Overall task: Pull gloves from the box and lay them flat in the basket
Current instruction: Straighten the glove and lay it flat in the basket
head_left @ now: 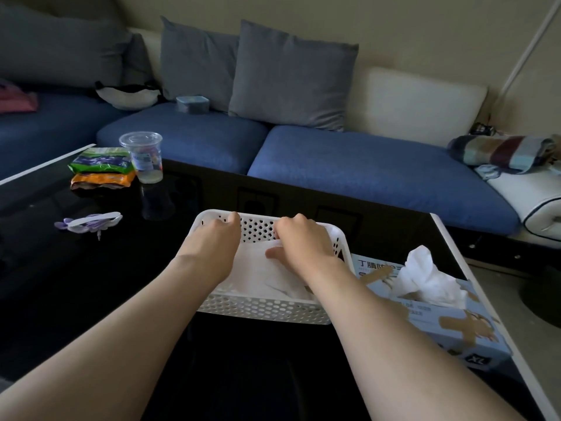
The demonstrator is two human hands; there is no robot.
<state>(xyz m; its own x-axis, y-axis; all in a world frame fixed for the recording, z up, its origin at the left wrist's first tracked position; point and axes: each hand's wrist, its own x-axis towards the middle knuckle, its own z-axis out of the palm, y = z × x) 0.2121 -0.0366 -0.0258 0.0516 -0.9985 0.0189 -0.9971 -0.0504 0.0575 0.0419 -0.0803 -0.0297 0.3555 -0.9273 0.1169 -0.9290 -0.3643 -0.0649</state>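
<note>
Our two bare forearms reach over the dark bench [91,268] and end inside the white basket [264,311]. On the left, our left hand [212,238] sits at the basket's far left corner. Its fingers [233,218] curl down against the far wall with their tips hidden, so we cannot tell whether they hold anything. Between the hands a white glove [261,271] lies on the basket floor, stretching from the near wall toward the far one. Our right hand [303,241] is on the glove's far end, knuckles bent and thumb out to the left, and the glove's edge appears pinched between thumb and fingers. We judge the flattening nearly finished. To the right, just beside the basket's right wall, lies the blue box [455,323], with the next glove [425,278] bunched up out of its slot. That tuft lies right of our right hand and slightly nearer to us, so the right hand is the closer one for the next pull. The left would have to cross the basket.
</note>
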